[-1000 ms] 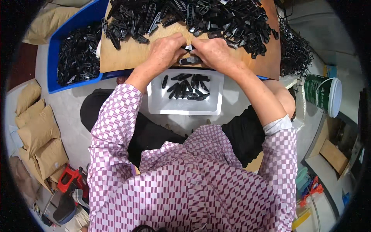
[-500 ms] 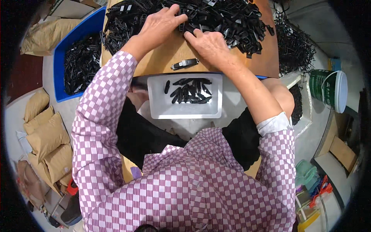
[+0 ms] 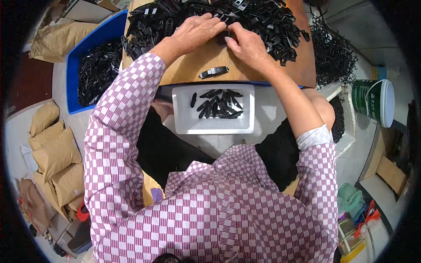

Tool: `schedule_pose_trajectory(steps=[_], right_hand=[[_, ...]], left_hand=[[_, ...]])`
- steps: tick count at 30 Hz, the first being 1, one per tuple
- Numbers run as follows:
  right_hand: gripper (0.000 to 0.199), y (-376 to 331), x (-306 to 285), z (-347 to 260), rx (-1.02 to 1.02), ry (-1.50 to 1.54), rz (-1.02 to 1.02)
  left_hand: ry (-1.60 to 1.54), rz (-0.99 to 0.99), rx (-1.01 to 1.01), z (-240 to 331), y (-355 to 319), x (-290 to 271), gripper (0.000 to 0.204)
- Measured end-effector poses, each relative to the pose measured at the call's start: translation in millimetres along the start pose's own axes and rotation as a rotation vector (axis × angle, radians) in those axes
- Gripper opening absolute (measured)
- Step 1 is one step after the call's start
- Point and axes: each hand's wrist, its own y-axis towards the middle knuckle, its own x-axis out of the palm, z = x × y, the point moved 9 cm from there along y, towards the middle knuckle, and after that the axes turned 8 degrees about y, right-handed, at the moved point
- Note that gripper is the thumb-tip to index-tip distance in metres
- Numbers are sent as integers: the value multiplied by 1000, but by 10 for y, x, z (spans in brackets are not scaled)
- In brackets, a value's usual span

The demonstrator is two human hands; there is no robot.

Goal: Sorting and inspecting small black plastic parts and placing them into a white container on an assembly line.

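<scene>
Black plastic parts (image 3: 283, 33) lay heaped top centre, apparently plenty left. Left hand (image 3: 197, 33) and right hand (image 3: 251, 47) nearly met at their lower edge; grip hidden, could not tell if holding. Slim black-and-silver piece (image 3: 214, 72) lay below; white rectangular plastic tray (image 3: 210, 130), mid-frame, held small dark batch (image 3: 213, 107).

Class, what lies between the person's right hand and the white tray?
In the head view, one elongated black-and-silver part lies on the wooden tabletop, near its edge, between the right hand and the white tray.
</scene>
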Motion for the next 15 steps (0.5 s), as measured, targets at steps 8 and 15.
schedule_pose_trajectory(steps=[8, 15], right_hand=[[25, -234, 299, -8, 170, 194, -274], [21, -341, 296, -147, -38, -134, -368]], left_hand=[[-877, 164, -685, -219, -540, -72, 37], [-1629, 113, -942, 33, -944, 449, 32]])
